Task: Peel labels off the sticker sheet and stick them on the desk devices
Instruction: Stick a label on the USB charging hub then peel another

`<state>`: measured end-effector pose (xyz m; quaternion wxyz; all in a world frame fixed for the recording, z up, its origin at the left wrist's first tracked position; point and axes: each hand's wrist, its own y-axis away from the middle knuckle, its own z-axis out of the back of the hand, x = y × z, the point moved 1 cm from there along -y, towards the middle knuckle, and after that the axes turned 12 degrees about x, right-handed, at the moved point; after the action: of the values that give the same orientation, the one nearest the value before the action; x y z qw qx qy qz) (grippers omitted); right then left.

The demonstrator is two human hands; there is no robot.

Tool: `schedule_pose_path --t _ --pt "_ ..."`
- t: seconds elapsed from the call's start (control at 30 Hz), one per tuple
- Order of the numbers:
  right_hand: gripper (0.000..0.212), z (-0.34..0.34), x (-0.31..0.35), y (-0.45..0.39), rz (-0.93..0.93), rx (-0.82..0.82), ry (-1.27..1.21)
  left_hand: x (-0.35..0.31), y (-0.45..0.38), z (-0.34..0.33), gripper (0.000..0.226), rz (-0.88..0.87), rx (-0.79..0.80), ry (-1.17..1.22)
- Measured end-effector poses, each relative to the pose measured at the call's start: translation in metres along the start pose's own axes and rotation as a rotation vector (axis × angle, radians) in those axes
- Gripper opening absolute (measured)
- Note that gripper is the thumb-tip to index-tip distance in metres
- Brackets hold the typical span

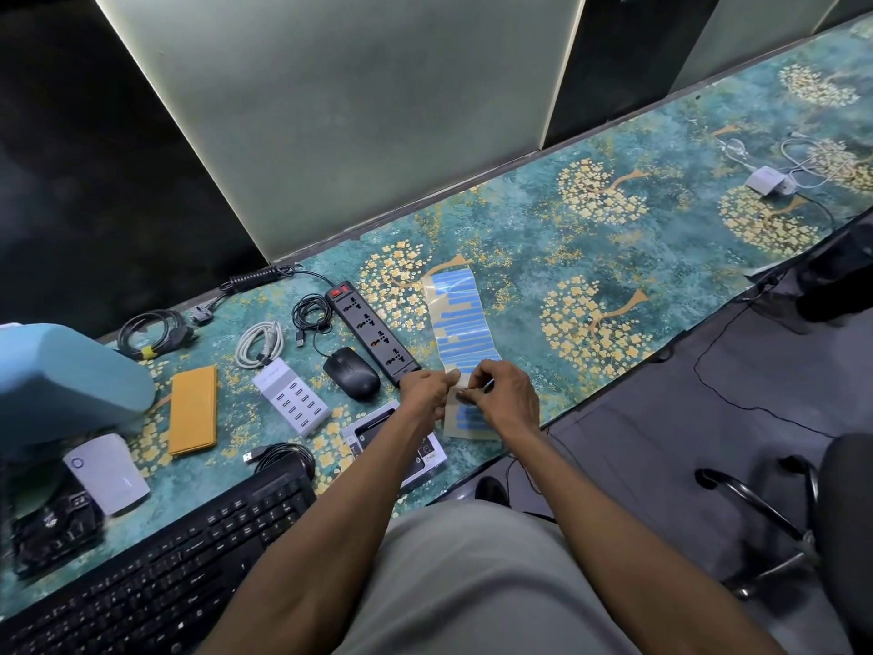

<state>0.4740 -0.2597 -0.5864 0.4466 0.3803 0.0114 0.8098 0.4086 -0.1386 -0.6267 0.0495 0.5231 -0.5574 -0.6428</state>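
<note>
Both hands at sticker sheet (460, 319)
Left hand (423, 390) and right hand (508, 399) fingers curled, pinching the sheet beside power strip (373, 333).

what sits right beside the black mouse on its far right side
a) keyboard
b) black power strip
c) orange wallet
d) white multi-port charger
b: the black power strip lies just to the right of the black mouse, running along the desk towards the sticker sheet, which both hands work on: left hand, right hand.
</note>
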Motion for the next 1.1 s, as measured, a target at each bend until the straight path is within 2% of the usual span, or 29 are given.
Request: schedule_pose_path --t 0.17,0.27,0.37,0.47,0.53,0.63,0.77,0.87,0.97,1.1 --pt "0.029 -0.004 0.010 -0.008 0.149 0.056 -0.171 -0.003 0.008 0.005 0.031 -0.026 -0.024 0.107" --pt "0.023 -0.013 0.023 -0.011 0.214 0.100 -0.232 -0.009 0.015 0.018 0.020 -0.026 -0.130 0.171" --pt "0.012 -0.031 0.038 -0.012 0.250 0.191 -0.247 -0.012 0.025 0.040 0.019 -0.092 -0.211 0.229" --pt "0.012 -0.055 0.060 -0.010 0.279 0.269 -0.220 -0.009 0.038 0.070 0.020 -0.134 -0.229 0.309" --pt "0.010 -0.072 0.078 -0.007 0.315 0.321 -0.216 -0.006 0.052 0.094 0.016 -0.196 -0.321 0.359" --pt "0.009 -0.099 0.107 0.000 0.395 0.420 -0.194 0.004 0.079 0.136 0.017 -0.280 -0.567 0.362" --pt "0.004 -0.132 0.138 0.007 0.459 0.544 -0.176 0.016 0.099 0.181 0.017 -0.304 -0.704 0.458" --pt "0.004 -0.154 0.157 0.009 0.490 0.568 -0.142 0.020 0.110 0.205 0.021 -0.303 -0.752 0.509" --pt "0.004 -0.171 0.172 0.006 0.504 0.560 -0.135 0.015 0.120 0.222 0.017 -0.291 -0.783 0.473" --pt "0.007 -0.189 0.194 0.001 0.446 0.568 -0.124 0.000 0.126 0.253 0.010 -0.282 -0.919 0.176"
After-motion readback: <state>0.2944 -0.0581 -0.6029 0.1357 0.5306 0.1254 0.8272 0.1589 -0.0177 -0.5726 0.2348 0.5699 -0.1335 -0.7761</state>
